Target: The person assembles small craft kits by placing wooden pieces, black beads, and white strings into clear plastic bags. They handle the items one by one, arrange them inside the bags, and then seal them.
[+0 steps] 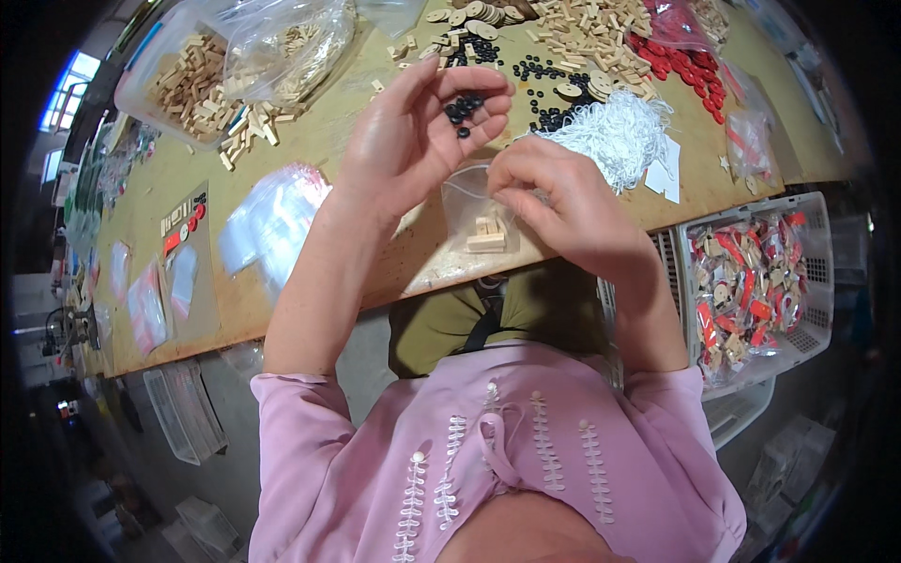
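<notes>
My left hand [422, 131] is turned palm up and cupped, with several small black beads [463, 108] lying on the palm and fingers. Just below it, near the table's front edge, is a small clear plastic bag [457, 220]. Inside the bag are small wooden blocks [486, 236] and what looks like a loop of white cord. The bag's upper right edge meets the bent, pinched fingers of my right hand [554, 192]. Those fingertips are partly hidden, so anything else between them does not show.
Behind my hands lie a heap of white cord [615, 136], loose black beads [554, 70], wooden pieces [601, 33] and red pieces [671, 75]. A bin of wooden blocks [141, 98] stands far left, empty bags [272, 225] nearer. A crate of filled bags [817, 272] is at right.
</notes>
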Demonstrator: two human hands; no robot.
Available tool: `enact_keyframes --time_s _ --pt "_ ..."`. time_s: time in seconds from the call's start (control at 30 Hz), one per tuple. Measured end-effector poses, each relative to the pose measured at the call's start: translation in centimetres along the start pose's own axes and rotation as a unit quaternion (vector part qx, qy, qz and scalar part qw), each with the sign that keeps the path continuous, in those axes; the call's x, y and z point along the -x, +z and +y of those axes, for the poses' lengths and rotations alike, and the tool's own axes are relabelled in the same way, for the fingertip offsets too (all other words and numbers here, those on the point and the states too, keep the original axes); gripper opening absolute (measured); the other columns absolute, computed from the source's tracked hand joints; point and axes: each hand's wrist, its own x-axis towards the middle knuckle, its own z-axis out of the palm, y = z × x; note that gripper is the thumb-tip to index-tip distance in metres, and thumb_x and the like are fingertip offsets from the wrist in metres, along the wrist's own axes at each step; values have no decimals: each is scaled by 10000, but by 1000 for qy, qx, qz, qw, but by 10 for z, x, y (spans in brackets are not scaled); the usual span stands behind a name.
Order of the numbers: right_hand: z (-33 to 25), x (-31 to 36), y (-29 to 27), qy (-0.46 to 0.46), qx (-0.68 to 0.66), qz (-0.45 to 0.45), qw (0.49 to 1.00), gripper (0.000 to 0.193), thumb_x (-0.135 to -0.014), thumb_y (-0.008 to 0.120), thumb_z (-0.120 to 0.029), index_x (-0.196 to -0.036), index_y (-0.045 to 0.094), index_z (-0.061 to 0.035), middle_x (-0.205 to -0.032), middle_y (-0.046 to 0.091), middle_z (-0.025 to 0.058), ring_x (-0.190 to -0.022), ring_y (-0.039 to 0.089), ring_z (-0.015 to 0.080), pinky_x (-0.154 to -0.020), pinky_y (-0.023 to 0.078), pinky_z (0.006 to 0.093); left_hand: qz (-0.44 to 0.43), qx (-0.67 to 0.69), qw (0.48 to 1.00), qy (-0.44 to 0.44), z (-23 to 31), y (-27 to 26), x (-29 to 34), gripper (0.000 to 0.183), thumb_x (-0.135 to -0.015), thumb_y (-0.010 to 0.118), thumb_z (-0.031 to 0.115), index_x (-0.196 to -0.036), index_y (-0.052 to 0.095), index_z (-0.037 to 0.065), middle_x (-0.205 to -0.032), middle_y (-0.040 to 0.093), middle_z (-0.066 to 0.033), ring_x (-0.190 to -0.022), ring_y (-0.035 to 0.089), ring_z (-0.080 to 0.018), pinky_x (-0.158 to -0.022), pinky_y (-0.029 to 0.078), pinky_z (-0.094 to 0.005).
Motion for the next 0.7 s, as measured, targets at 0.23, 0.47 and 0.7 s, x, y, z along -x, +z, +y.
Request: enact_keyframes --time_s 0.23,0.47,0.7 --pt "-5 -15 -1 25 5 -28 999 83 -880 670 -54 -955 683 -20 -912 658 144 -875 657 296 -818 521 368 7 -114 993 31 -5 5 11 591 -1121 291 421 -1106 677 -27 -1086 708 -157 -1050 655 -256 -965 497 -391" --pt "-3 -14 -1 47 -1 -39 998 83 -879 672 -50 -957 687 -26 -932 676 134 -895 663 281 -831 525 365 4 -142 989 39 -7 5 10 613 -1120 264 425 -1111 672 -34 -1126 712 -203 -1088 676 -294 -1008 499 -424" --pt "5 -11 -2 72 -14 -42 996 74 -886 672 -53 -947 660 -13 -1071 691 141 -982 666 283 -879 521 354 -68 -49 996 39 -3 -4 1 608 -1117 271 431 -1137 652 -43 -1176 706 -224 -1122 680 -314 -1049 495 -446"
